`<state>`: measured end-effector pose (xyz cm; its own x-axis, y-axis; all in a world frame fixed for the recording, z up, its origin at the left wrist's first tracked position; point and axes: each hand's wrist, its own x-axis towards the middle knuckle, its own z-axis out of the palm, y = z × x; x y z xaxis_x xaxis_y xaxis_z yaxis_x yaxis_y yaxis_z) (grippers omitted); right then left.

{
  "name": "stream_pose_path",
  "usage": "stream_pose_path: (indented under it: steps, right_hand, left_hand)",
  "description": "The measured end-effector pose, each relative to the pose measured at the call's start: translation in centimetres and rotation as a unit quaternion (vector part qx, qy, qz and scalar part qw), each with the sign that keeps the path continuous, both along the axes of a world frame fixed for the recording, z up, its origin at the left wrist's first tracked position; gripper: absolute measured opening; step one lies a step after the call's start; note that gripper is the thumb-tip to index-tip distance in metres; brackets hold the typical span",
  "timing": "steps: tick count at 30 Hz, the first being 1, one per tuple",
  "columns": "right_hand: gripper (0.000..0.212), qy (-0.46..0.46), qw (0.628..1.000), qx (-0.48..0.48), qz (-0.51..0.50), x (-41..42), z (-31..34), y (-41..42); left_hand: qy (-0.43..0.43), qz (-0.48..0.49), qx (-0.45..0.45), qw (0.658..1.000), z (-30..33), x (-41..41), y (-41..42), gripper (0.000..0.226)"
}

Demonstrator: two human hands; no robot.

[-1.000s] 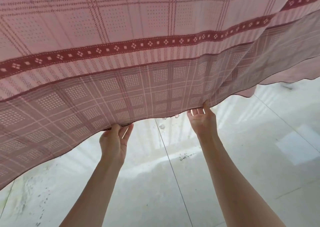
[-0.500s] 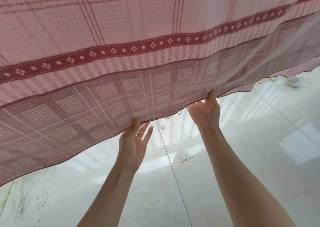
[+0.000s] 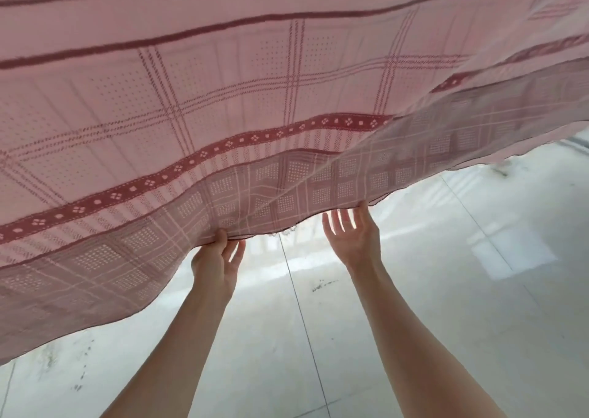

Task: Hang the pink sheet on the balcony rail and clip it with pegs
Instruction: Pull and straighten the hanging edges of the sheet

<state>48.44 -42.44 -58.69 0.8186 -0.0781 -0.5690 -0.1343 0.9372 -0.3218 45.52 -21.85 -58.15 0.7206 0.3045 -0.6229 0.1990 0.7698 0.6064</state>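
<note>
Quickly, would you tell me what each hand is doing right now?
Left hand: pinches the pink sheet's lower edge.
Right hand: open, fingertips touching the edge.

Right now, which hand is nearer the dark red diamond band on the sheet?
Left. The left hand pinches the hem just below the diamond band; the right hand touches the hem farther right of it.

pink sheet (image 3: 223, 105) runs off the top, left and right edges, so no clue how it's held up | both forearms cut off at the bottom | left hand (image 3: 216, 264) fingertips tucked behind the sheet's hem | upper stripes pretty blurry
</note>
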Motion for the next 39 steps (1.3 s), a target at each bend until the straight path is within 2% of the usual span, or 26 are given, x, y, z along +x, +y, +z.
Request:
stream_pose_path:
  steps: [3, 6, 9, 12, 17, 21, 25, 27, 30, 33, 39]
  right_hand:
    - [0.006, 0.006, 0.999, -0.036, 0.015, -0.4, 0.0, 0.0]
    - [0.009, -0.032, 0.998, -0.061, 0.013, -0.7, 1.4, -0.7]
    - [0.018, -0.056, 0.995, -0.085, 0.010, -1.1, 4.5, -2.4]
    - [0.016, -0.054, 0.992, -0.116, 0.018, -1.0, 7.2, -4.7]
    - [0.014, -0.054, 0.990, -0.127, -0.001, -0.4, 7.7, -10.1]
    - [0.019, -0.035, 0.990, -0.138, -0.007, 1.2, 6.3, -16.6]
    - [0.011, -0.058, 0.985, -0.160, 0.023, 3.7, 3.7, -23.2]
    - [0.009, -0.073, 0.985, -0.150, 0.043, 4.6, 2.4, -26.0]
    - [0.018, -0.098, 0.989, -0.103, 0.043, 5.4, 1.4, -30.2]
    - [0.008, -0.120, 0.989, -0.083, 0.033, 6.7, 1.7, -33.9]
    - [0.007, -0.151, 0.979, -0.099, 0.092, 8.6, 0.3, -37.0]
  left_hand:
    - [-0.018, -0.027, -0.002, 0.999, -0.4, 0.2, 0.7, 0.012]
    - [-0.038, -0.050, -0.008, 0.998, -0.5, 0.0, 1.3, 0.013]
    - [-0.023, -0.040, -0.026, 0.999, 0.4, -1.1, 1.4, 0.013]
    - [0.000, -0.023, -0.053, 0.998, 1.6, -1.6, 0.7, 0.014]
    - [-0.030, -0.017, -0.076, 0.996, 1.1, -0.7, -2.4, 0.011]
    - [-0.070, -0.011, -0.083, 0.994, -1.0, -0.9, -7.1, 0.006]
    - [-0.114, -0.037, -0.103, 0.987, -2.8, -0.2, -14.4, 0.034]
    - [-0.135, -0.063, -0.110, 0.983, -3.0, 0.5, -19.2, 0.038]
    - [-0.161, -0.102, -0.099, 0.977, -2.4, 1.4, -26.1, 0.022]
    - [-0.169, -0.106, -0.052, 0.978, -0.8, 2.9, -30.9, 0.011]
    - [-0.089, -0.024, 0.036, 0.995, 0.2, 6.5, -34.8, 0.006]
